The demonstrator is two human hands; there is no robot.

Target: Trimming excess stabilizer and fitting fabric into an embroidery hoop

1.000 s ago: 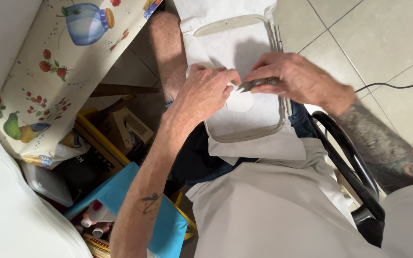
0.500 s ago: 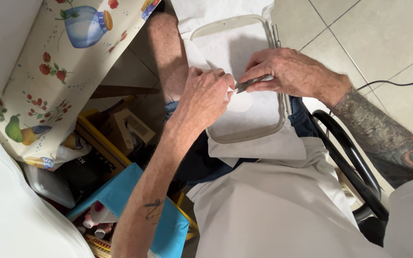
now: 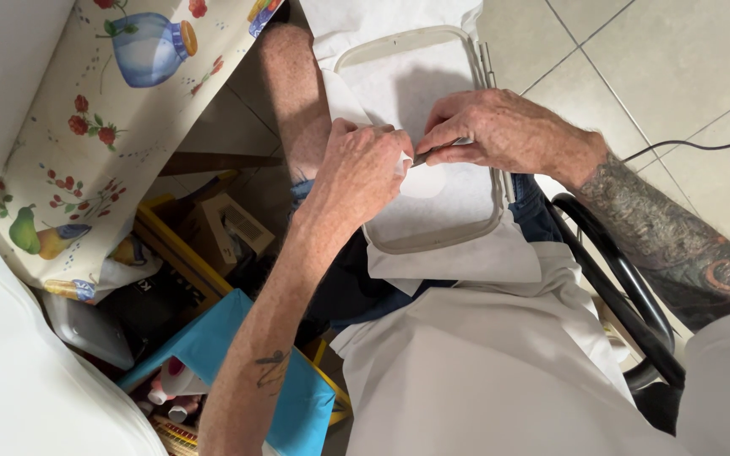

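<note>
Bracing embroidery hoop (image 3: 433,241) on my lap so white fabric (image 3: 466,198) stays taut. L hand (image 3: 361,173) curled, pinching fabric near middle. R hand (image 3: 500,131) closed round small metal tool (image 3: 441,152), tip at same spot.

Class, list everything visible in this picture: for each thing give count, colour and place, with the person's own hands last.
Embroidery hoop: one, off-white, rectangular, on the lap.
Fabric: one, white, stretched in the hoop.
Small metal tool: one, grey, in the right hand; kind unclear.
Tablecloth: one, cream with fruit and jug prints, upper left.
Cardboard box: one, brown, under the table.
Blue cloth: one, lower left.
Chair arm: one, black, right.
Cable: one, black, on the tiled floor.
Left hand: pinching the fabric.
Right hand: gripping the tool.
</note>
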